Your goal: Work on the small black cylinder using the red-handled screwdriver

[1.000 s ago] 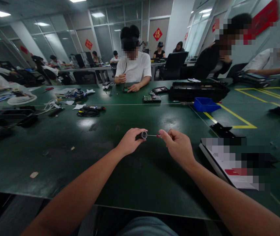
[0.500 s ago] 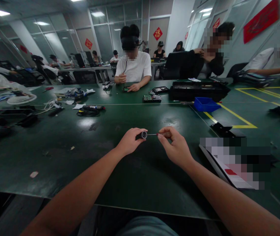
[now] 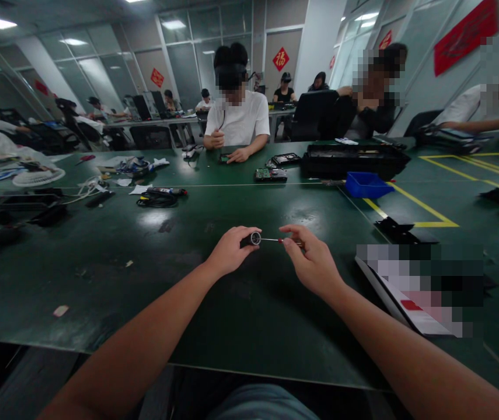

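My left hand (image 3: 231, 249) grips a small black cylindrical part (image 3: 250, 239) with a pale ring at its round end, which faces me. A screwdriver (image 3: 272, 240) lies level between the hands, its thin metal shaft reaching the side of the cylinder. My right hand (image 3: 311, 254) holds the screwdriver's reddish handle between thumb and fingers, with the index finger raised over it. Most of the handle is hidden by the fingers, and whether the tip sits in a screw cannot be made out. Both hands are above the green table (image 3: 231, 315).
To the right lie a partly blurred white-and-red packet (image 3: 419, 318), black brackets (image 3: 400, 230) and a blue bin (image 3: 366, 185). Farther back are a long black casing (image 3: 354, 160) and a circuit board (image 3: 271, 174). A black cable coil (image 3: 159, 198) lies left. A co-worker (image 3: 237, 119) sits opposite.
My right index finger has lifted off the screwdriver handle and straightened to the left. My left hand and the cylinder have hardly moved.
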`<state>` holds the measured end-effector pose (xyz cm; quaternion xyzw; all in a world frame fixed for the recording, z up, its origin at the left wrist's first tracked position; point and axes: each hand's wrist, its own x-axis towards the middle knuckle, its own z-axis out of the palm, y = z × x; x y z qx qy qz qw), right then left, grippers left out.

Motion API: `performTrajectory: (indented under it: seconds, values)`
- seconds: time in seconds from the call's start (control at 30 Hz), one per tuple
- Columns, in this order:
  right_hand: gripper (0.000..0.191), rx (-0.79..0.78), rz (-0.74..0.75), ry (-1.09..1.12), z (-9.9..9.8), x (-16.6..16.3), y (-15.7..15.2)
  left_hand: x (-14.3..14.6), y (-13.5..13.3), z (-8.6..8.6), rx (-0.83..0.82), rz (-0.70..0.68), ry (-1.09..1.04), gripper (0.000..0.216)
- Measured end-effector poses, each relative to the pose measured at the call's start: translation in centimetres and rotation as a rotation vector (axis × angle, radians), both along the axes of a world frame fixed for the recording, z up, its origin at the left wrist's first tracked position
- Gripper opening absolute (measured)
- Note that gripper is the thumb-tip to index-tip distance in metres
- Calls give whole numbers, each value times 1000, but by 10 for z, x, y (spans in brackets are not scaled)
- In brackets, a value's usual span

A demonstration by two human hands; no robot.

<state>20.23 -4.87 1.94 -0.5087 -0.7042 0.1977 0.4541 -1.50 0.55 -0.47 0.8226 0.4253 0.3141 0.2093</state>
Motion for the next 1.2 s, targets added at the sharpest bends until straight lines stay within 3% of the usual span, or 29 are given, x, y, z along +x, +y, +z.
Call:
performTrajectory:
  seconds: [0.17, 0.4, 0.63, 0.73, 0.93, 1.2]
  values:
    - [29, -52, -40, 92, -2, 0, 0, 2, -1, 3, -17, -3, 11, 36]
    - [30, -115, -39, 477, -13, -6, 10, 4, -3, 2, -11, 64, -1, 38]
    - [34, -279, 9, 826, -26, -2, 25, 4, -2, 3, 73, -6, -34, 33]
    - [31, -304, -2, 839, -28, 1, 27, 5, -2, 4, 95, 18, 1, 32]
    - [28, -186, -122, 798, -27, -1, 23, 5, -4, 5, 38, 50, 30, 36]
    - [26, -4, -122, 394, -10, -4, 8, 4, -1, 2, 86, 14, 57, 36]
